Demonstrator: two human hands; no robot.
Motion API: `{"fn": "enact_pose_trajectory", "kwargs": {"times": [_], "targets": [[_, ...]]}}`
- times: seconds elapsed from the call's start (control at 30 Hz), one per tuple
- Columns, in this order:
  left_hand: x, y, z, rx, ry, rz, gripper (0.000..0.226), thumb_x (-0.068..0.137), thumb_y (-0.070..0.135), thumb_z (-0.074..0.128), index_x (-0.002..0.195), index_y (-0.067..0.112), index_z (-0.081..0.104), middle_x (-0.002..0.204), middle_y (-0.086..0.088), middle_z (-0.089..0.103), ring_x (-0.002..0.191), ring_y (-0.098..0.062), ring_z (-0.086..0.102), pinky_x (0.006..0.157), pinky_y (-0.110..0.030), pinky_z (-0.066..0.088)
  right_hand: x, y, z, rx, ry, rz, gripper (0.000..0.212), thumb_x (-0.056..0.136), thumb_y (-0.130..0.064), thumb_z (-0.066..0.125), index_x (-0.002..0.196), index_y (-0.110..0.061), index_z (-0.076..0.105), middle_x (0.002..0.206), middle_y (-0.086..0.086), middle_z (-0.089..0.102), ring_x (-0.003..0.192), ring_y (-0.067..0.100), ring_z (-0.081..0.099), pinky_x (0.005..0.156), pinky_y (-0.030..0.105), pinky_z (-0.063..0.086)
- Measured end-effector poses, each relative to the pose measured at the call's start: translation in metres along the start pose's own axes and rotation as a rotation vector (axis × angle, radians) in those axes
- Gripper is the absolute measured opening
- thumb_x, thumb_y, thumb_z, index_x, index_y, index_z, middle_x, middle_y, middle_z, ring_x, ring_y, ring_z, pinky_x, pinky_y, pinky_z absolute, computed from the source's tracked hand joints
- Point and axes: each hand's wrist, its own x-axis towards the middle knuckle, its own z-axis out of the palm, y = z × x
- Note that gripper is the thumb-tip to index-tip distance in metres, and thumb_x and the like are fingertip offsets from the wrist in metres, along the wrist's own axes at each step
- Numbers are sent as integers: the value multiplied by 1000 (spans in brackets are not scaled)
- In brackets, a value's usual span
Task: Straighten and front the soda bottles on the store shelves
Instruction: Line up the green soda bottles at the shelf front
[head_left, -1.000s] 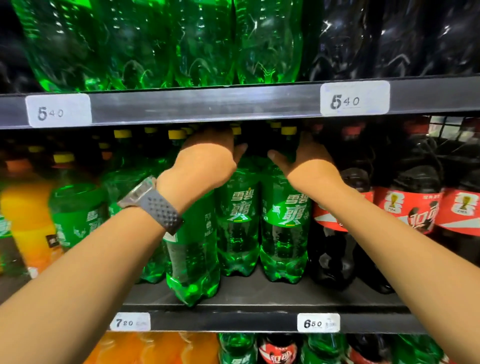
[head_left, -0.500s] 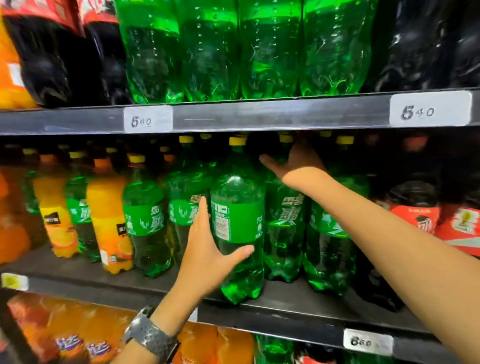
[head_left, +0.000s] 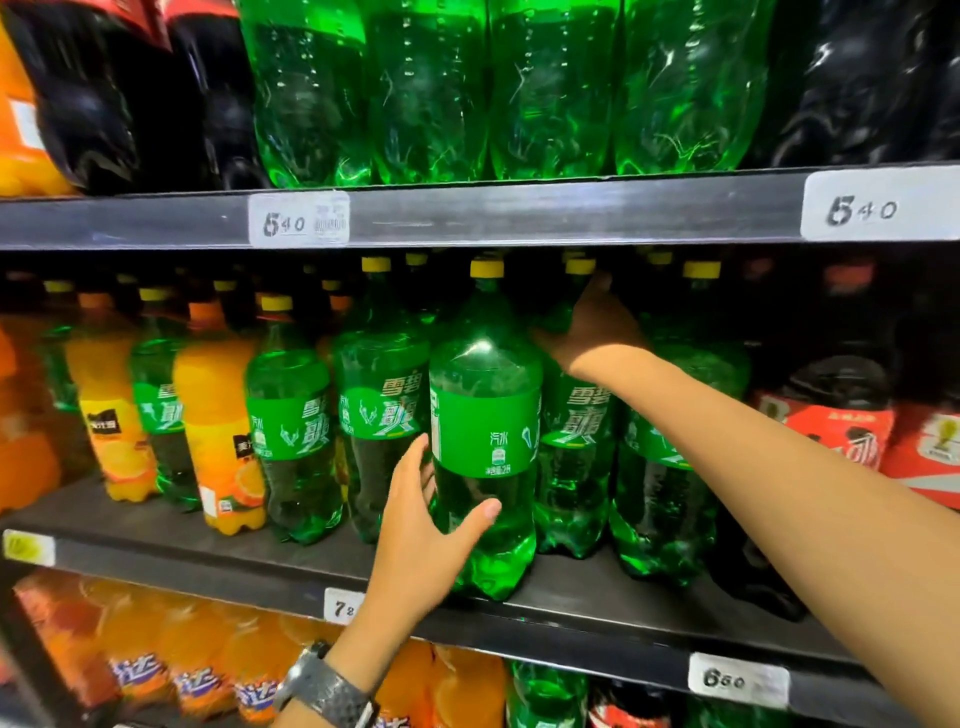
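A row of green soda bottles with yellow caps stands on the middle shelf (head_left: 208, 551). One green bottle (head_left: 485, 395) stands forward of the rest near the shelf's front edge, its label turned partly sideways. My left hand (head_left: 421, 535) holds its lower body, with the thumb across the front and the fingers round the left side. My right hand (head_left: 592, 332) reaches further in and grips the neck and shoulder of the neighbouring green bottle (head_left: 576, 467); its fingertips are hidden behind that bottle.
Orange drink bottles (head_left: 218, 431) mix with green ones at the left. Dark cola bottles (head_left: 831, 415) stand at the right. The upper shelf's edge (head_left: 519, 213) hangs just above the caps. Large green bottles (head_left: 431, 88) fill the top shelf, more bottles the one below.
My left hand came down from the bottle tops to the lower body of the front green bottle and closed its thumb round it. My right hand stayed at the neighbouring bottle's neck.
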Motion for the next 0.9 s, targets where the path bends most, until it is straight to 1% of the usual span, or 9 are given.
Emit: {"fn": "enact_pose_trajectory", "kwargs": {"times": [0.1, 0.2, 0.4, 0.53, 0.63, 0.73, 0.8, 0.83, 0.9], "targets": [[-11, 5, 21, 173, 114, 39, 119, 53, 74, 72, 147, 34, 12, 138, 16, 21, 128, -2, 22, 102, -27, 28, -1, 1, 0, -14, -5, -8, 111, 83, -63, 54, 148, 1, -8, 145, 22, 38, 124, 35, 48, 100, 42, 44], [-5, 5, 31, 232, 140, 28, 129, 46, 61, 83, 147, 36, 8, 129, 10, 24, 121, -8, 25, 97, -27, 27, -2, 0, -2, -46, -25, -20, 109, 85, -63, 51, 147, 3, -10, 147, 23, 33, 127, 35, 46, 100, 40, 44], [1, -23, 6, -80, -13, -84, 111, 49, 59, 84, 141, 40, 24, 141, 15, 39, 130, -2, 38, 104, -17, 33, -4, -5, -2, -137, 33, 2, 98, 91, -56, 46, 147, 4, -7, 150, 24, 25, 129, 39, 40, 99, 43, 40], [1, -29, -9, -2, -162, -82, 94, 61, 66, 71, 137, 58, 15, 135, 37, 28, 132, 6, 26, 106, -23, 27, -8, -8, -5, -153, 26, 1, 89, 95, -51, 41, 148, 3, -6, 151, 23, 25, 129, 39, 40, 100, 44, 39], [-12, -32, -3, 59, -4, -35, 86, 73, 57, 64, 145, 39, 21, 134, 14, 32, 123, 1, 35, 107, -35, 35, -14, -11, -14, -123, -46, 52, 90, 94, -52, 42, 149, 1, -7, 151, 21, 25, 132, 37, 36, 103, 43, 36], [-36, -23, 17, 93, 279, 9, 70, 76, 52, 70, 131, 34, 31, 117, 14, 32, 108, -5, 40, 96, -37, 42, -32, -12, -20, -255, 227, -172, 80, 92, -49, 45, 148, -3, 13, 149, 19, 27, 135, 36, 27, 109, 46, 27], [-42, -17, 29, 170, 327, 5, 85, 63, 57, 78, 127, 27, 33, 118, 12, 32, 113, -11, 37, 96, -35, 38, -45, -22, -18, -115, 321, -411, 75, 89, -52, 44, 146, -8, 24, 136, 17, 44, 126, 34, 38, 100, 43, 38], [-43, -16, 32, 207, 326, -2, 92, 58, 55, 82, 129, 22, 33, 121, 9, 32, 116, -13, 35, 97, -36, 37, -48, -30, -17, -4, 244, -450, 79, 87, -58, 45, 146, -9, 26, 121, 14, 55, 114, 31, 48, 87, 40, 47], [-40, -16, 32, 239, 307, -17, 95, 58, 44, 87, 131, 17, 33, 124, 5, 33, 120, -16, 34, 101, -41, 38, -46, -48, -15, 120, -22, -383, 93, 81, -68, 48, 146, -7, 23, 107, 9, 61, 96, 27, 56, 68, 32, 46]]}}
